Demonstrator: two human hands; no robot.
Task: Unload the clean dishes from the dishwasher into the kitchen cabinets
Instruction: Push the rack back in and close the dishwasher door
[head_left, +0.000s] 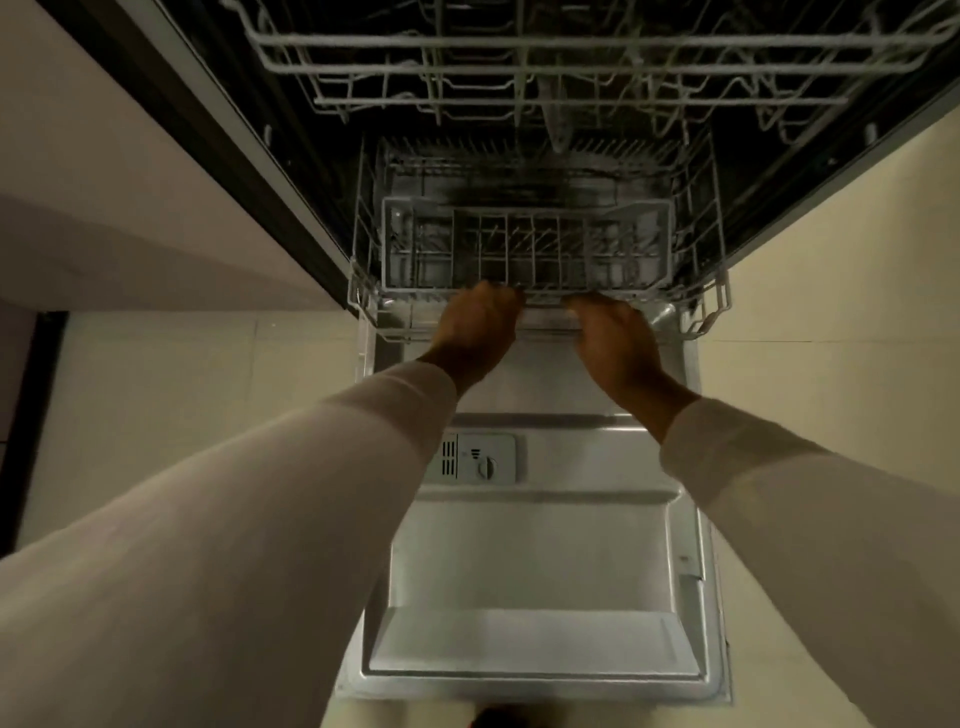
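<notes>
The dishwasher stands open, its steel door (540, 561) folded down flat below me. The lower wire rack (701, 260) sits at the mouth of the tub, with a grey cutlery basket (524, 244) along its front. I see no dishes in either rack. My left hand (478, 325) grips the lower rack's front rail left of centre. My right hand (613, 338) grips the same rail right of centre. The fingertips of both hands are hidden behind the rail. The upper wire rack (571, 57) juts out above.
A detergent dispenser (478, 460) sits in the middle of the door's inner panel. Pale cabinet fronts (130, 156) flank the dishwasher on the left, and more pale fronts (857, 234) on the right. Light floor tiles (208, 374) lie on both sides of the door.
</notes>
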